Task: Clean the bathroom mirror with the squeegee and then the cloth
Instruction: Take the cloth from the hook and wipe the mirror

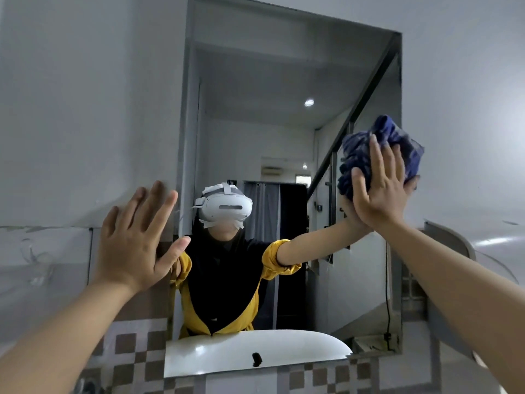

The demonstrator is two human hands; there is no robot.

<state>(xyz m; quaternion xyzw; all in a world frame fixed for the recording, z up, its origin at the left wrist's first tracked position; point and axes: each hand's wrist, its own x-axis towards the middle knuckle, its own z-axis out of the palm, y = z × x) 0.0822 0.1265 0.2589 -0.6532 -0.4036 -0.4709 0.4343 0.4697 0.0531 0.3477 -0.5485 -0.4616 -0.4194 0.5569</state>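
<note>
Your right hand presses the blue cloth to the mirror, right edge, fingers straight. Left hand is splayed flat on the wall.

Cloth under right hand at mirror right edge; left hand beside left edge.

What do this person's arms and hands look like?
The left hand and right hand are bare: no gloves, rings or watch show. The forearms are bare too. The mirror shows yellow sleeves bunched near the elbows.
</note>
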